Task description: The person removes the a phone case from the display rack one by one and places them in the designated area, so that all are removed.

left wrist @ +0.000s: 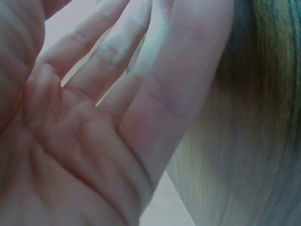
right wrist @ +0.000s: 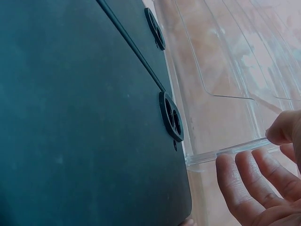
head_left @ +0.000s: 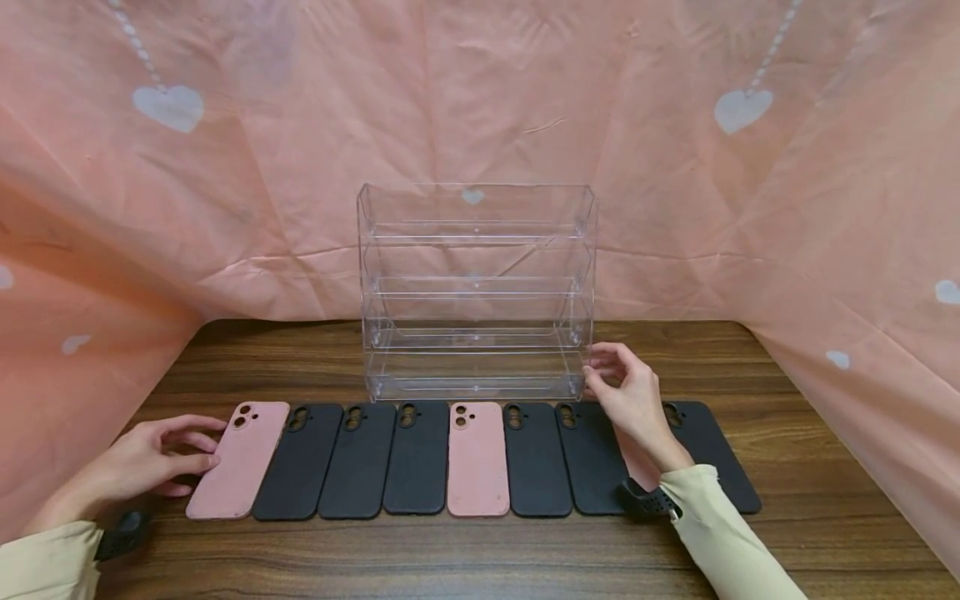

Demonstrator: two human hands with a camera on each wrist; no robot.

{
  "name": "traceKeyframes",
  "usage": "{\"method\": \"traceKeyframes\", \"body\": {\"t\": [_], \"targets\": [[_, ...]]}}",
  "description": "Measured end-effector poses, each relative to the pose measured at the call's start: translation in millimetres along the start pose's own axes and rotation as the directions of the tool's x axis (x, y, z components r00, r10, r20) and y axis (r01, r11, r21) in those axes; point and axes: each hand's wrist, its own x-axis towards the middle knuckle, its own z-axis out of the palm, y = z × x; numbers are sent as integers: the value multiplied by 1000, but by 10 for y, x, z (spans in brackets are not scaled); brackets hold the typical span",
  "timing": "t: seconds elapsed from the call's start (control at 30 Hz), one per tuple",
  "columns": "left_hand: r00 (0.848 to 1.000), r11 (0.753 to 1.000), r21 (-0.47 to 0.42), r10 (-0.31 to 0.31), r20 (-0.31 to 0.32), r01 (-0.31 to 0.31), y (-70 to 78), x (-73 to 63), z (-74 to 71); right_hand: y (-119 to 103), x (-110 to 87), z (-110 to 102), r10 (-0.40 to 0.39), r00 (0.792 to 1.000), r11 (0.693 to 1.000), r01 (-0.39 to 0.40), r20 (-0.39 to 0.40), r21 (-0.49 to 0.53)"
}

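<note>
In the head view, my left hand (head_left: 153, 457) lies at the left edge of a pink phone case (head_left: 236, 462), its fingertips touching that edge. Its fingers look loosely extended in the left wrist view. My right hand (head_left: 630, 400) holds the lower right front corner of a clear tiered display rack (head_left: 476, 387), thumb at the front and fingers along the side. The right wrist view shows those fingers (right wrist: 230, 181) against the rack's transparent edge. Black phone cases (right wrist: 94, 117) fill the left of that view.
Several black cases (head_left: 416, 458) and another pink case (head_left: 478, 462) lie side by side in a row before the rack. One pink case (head_left: 636, 467) is partly hidden under my right hand. Pink cloth (head_left: 480, 100) with white hearts hangs behind the wooden table (head_left: 450, 554).
</note>
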Motion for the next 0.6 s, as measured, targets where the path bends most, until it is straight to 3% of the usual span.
{"method": "traceKeyframes", "body": {"t": [0.23, 0.37, 0.5, 0.6], "targets": [[999, 999, 41, -18, -32, 19, 44, 13, 7, -4, 22, 1, -6, 1000, 1000, 6, 8, 8], [1000, 991, 131, -13, -28, 17, 96, 13, -19, -11, 21, -29, -6, 1000, 1000, 5, 31, 23], [997, 954, 298, 39, -67, -17, 212, 10, -22, 5, 2, -80, -38, 997, 997, 42, 61, -66], [979, 909, 413, 135, -155, -61, 344, 35, 32, 28, -9, -122, -145, 987, 967, 157, 74, -201]]}}
